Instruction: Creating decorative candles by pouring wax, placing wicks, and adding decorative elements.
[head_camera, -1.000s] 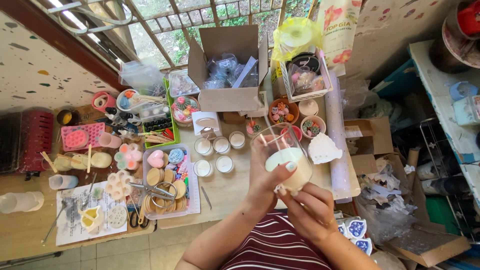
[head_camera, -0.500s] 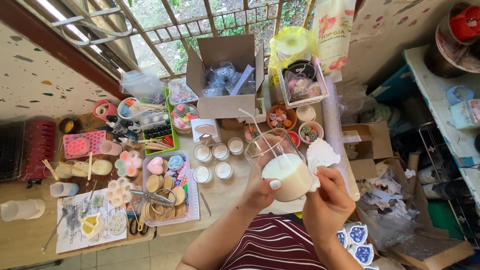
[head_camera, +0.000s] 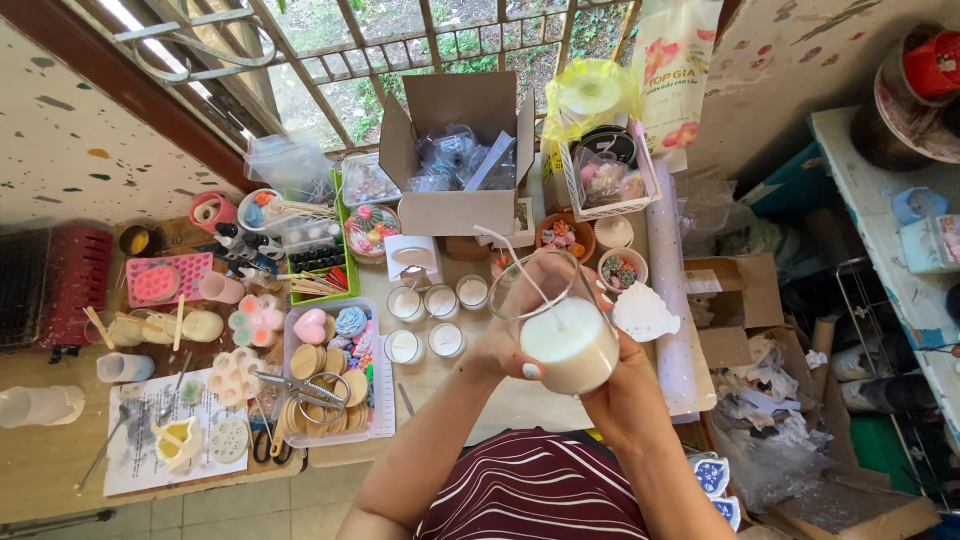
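I hold a clear glass cup half filled with white wax, a long white wick rising out of it. My left hand grips its left side, thumb on the glass. My right hand cups it from below and from the right. The cup hangs above the wooden table, just right of several small glass candles. A white shell-shaped piece lies on the table close to the cup's right.
An open cardboard box stands at the back. A clear tray with scissors and wooden lids sits left of the candles. Moulds, bottles and bowls crowd the table's left and back. Boxes and crumpled paper fill the floor at right.
My right hand has moved from the shell-shaped piece beside the cup to under the cup. The cup has tilted more upright and stayed at about the same spot.
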